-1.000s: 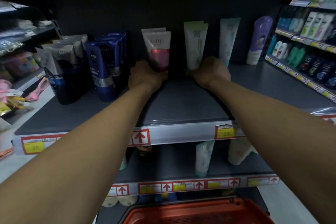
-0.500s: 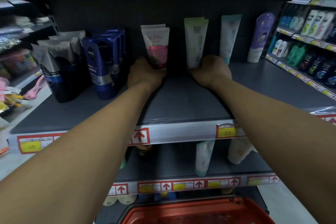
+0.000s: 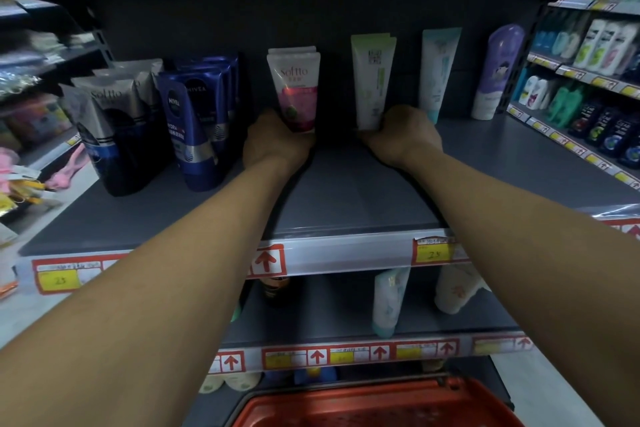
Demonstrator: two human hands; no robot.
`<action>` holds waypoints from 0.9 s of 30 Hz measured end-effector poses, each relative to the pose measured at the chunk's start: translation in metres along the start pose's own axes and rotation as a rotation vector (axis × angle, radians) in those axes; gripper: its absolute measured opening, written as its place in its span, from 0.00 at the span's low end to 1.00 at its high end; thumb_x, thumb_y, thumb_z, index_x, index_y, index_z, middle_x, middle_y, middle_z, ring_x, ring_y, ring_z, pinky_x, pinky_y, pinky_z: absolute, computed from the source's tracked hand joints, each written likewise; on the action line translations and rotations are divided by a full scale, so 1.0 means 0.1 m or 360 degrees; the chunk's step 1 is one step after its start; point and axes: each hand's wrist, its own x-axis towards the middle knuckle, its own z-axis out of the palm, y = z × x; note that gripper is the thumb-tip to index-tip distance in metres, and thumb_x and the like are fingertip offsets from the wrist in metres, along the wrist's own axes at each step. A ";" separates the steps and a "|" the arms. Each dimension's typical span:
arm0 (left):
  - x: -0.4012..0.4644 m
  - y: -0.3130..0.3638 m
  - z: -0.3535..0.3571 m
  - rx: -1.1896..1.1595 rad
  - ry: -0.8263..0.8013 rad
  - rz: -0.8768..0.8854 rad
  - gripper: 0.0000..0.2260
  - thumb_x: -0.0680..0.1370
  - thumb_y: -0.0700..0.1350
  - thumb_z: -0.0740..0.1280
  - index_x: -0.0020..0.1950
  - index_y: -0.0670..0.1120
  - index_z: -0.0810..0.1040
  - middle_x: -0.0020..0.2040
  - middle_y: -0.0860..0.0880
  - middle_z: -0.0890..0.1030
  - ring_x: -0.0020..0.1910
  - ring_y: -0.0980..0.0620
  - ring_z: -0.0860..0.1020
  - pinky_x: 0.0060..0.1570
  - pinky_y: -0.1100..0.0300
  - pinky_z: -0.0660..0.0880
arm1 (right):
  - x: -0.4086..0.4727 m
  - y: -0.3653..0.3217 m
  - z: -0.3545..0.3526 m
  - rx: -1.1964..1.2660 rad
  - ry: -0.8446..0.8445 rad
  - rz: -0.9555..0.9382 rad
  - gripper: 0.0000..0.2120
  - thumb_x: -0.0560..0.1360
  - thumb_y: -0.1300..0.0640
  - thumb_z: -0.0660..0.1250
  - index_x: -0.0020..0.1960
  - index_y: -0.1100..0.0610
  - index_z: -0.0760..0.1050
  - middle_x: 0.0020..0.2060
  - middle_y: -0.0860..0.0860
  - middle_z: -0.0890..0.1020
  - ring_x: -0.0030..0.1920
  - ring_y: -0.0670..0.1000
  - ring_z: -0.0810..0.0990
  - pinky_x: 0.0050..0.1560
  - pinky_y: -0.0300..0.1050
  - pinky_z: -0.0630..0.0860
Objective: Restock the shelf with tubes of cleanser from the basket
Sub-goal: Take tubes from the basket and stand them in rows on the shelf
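With the left hand (image 3: 277, 146) clamped on the pink tube (image 3: 296, 90) and the right hand (image 3: 403, 137) on the green tube (image 3: 372, 80) at 12 o'clock on the shelf (image 3: 346, 198), both are best stood upright before each grip is eased.

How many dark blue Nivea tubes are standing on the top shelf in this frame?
3 visible: the front Nivea tube near the shelf's left side, a second Nivea tube right behind it, and a third Nivea tube behind that, mostly covered. More may be hidden at the dark back of the row.
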 end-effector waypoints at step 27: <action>-0.21 0.02 -0.17 0.0347 -0.0191 0.0075 0.40 0.76 0.59 0.75 0.77 0.38 0.62 0.73 0.38 0.73 0.70 0.37 0.75 0.63 0.50 0.74 | -0.26 0.11 -0.17 -0.0300 -0.0165 0.0023 0.38 0.72 0.29 0.65 0.67 0.58 0.75 0.66 0.58 0.76 0.62 0.61 0.78 0.49 0.45 0.70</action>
